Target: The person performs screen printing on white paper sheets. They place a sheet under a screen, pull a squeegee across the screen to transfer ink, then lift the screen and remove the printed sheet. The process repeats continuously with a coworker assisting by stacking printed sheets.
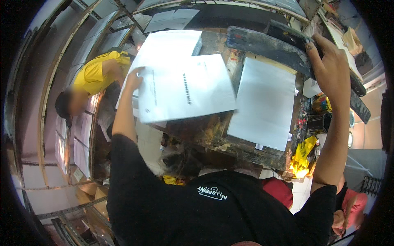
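Note:
My left hand (134, 80) pinches the left edge of a white sheet (168, 92) with dark print on it. The sheet is slightly tilted and overlaps a stack of white sheets (172, 41) at the table's far left. My right hand (331, 65) is raised at the right, closed round the end of a dark, paint-stained frame (262, 44) that looks like a printing screen frame. Below the frame, a blank white sheet (262, 104) lies flat on the worktable (201, 133), with small pale tabs at its edges.
Paint cans (321, 104) and a yellow crumpled bag (303, 153) stand by the table's right side. A person in a yellow shirt (98, 74) bends over racks (84, 141) of sheets at left. Another person in a pink shirt (353, 207) is at lower right.

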Demonstrator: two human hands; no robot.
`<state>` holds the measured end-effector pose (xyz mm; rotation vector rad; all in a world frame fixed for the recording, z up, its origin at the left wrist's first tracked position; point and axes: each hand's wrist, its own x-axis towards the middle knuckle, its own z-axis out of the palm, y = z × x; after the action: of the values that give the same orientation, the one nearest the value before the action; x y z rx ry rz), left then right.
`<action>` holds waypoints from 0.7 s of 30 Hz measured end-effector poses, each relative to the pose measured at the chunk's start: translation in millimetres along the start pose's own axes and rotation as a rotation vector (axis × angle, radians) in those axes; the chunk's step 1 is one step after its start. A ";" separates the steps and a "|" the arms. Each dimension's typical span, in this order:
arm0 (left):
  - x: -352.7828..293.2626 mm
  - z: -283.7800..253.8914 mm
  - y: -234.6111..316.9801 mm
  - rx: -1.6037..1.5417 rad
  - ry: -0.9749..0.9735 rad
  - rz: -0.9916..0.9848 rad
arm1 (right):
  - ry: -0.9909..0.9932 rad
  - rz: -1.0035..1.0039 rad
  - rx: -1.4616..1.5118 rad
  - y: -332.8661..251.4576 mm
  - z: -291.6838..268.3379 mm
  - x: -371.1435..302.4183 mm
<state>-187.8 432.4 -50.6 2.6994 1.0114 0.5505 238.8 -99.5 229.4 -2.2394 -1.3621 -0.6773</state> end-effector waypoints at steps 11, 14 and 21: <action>-213.4 9.8 437.6 -2.108 -0.591 -0.628 | -0.729 -0.093 0.054 -24.1 36.3 -163.2; -251.2 86.4 408.3 -1.945 -0.722 -0.968 | -0.661 0.103 0.257 -20.3 113.5 -286.1; -252.7 166.4 389.8 -1.702 -0.809 -1.252 | -0.546 0.000 0.084 -4.8 214.1 -347.7</action>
<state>-65.5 -35.8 -146.8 0.4343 0.9273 -0.0729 135.3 -210.9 -149.5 -2.4539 -1.5917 0.0089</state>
